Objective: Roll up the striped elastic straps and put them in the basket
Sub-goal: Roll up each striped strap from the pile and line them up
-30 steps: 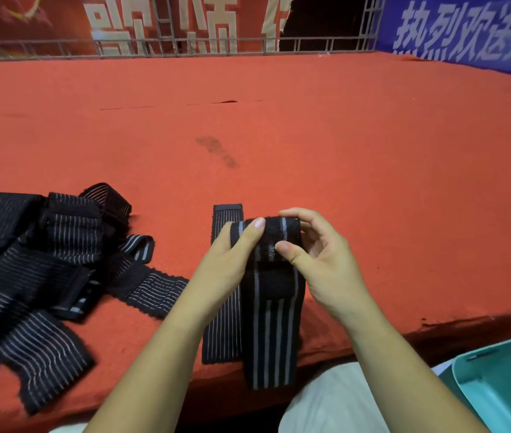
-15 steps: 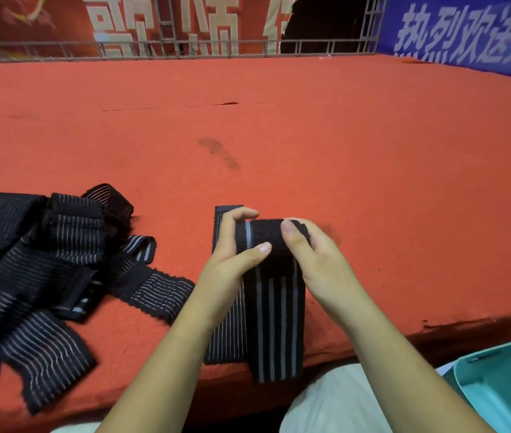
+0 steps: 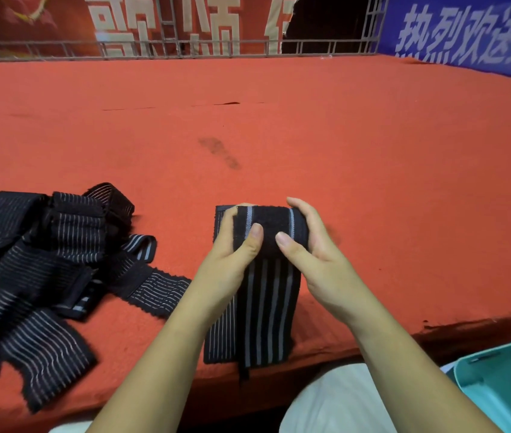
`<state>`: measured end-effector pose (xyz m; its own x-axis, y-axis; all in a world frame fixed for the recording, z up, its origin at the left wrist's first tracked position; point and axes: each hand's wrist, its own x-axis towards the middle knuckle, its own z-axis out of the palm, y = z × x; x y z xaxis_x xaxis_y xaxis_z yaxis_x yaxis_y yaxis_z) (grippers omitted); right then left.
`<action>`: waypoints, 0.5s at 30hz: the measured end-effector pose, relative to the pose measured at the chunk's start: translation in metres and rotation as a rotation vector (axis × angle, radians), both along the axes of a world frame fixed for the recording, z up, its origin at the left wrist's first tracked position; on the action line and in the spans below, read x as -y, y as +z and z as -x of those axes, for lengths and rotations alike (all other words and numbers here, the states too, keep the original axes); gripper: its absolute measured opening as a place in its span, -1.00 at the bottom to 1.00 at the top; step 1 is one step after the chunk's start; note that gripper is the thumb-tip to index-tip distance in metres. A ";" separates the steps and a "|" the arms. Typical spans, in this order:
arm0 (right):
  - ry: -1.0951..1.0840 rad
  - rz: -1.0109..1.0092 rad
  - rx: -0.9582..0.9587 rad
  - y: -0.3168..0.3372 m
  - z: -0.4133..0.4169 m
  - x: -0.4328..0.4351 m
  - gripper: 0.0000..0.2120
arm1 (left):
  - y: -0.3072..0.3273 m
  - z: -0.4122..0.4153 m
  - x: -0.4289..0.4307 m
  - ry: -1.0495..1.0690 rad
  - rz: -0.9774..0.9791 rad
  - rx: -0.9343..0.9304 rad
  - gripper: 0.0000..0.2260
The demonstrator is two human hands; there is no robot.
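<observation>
The black elastic strap with broad grey stripes [image 3: 268, 310] lies lengthwise on the red felt tabletop [image 3: 357, 157]. Its far end is wound into a fat roll [image 3: 268, 228], and its flat tail runs toward the near edge, where the tip hangs just over.

To roll it well, I judge each turn should be drawn tight and the roll's ends held square to the stripes, so it does not cone out to one side (elastic webbing tends to spring open once a grip slackens). A light pull on the tail should help it feed in flat.

The roll sits between the two hands. The left hand [image 3: 229, 264] grips its left end, thumb pressed on the near face and fingers curled over the far side. The right hand [image 3: 319, 260] clasps the right end the same way, the two thumb tips near each other at the middle.

Partly beneath the strap and the left hand lies a second black strap with thin pale stripes [image 3: 218, 335]. Well to the left is a loose heap of black striped straps [image 3: 38, 264], not yet rolled. A teal plastic basket [image 3: 507, 389] sits below the table edge at the near right; only a corner of it shows. A grey metal railing [image 3: 185, 48] runs along the far side.
</observation>
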<state>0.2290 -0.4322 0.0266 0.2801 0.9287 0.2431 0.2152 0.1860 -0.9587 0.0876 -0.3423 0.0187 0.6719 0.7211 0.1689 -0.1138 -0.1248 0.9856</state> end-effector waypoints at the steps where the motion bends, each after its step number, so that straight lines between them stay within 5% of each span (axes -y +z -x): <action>1: 0.001 0.007 0.041 0.001 0.001 -0.001 -0.49 | 0.001 0.001 0.001 0.026 -0.039 0.040 -0.56; 7: -0.079 -0.132 0.081 0.001 -0.005 -0.006 -0.54 | -0.002 0.003 -0.002 0.061 -0.162 0.038 -0.56; 12: 0.004 -0.150 0.006 -0.002 -0.005 -0.005 -0.51 | -0.003 -0.004 -0.006 0.034 0.000 -0.099 -0.41; 15: 0.059 -0.119 -0.077 -0.001 -0.003 -0.006 -0.56 | 0.000 -0.006 -0.001 0.044 0.072 0.012 -0.58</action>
<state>0.2320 -0.4265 0.0254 0.2484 0.9098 0.3324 0.1274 0.3095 -0.9423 0.0941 -0.3409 0.0189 0.6374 0.7606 0.1234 -0.1217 -0.0588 0.9908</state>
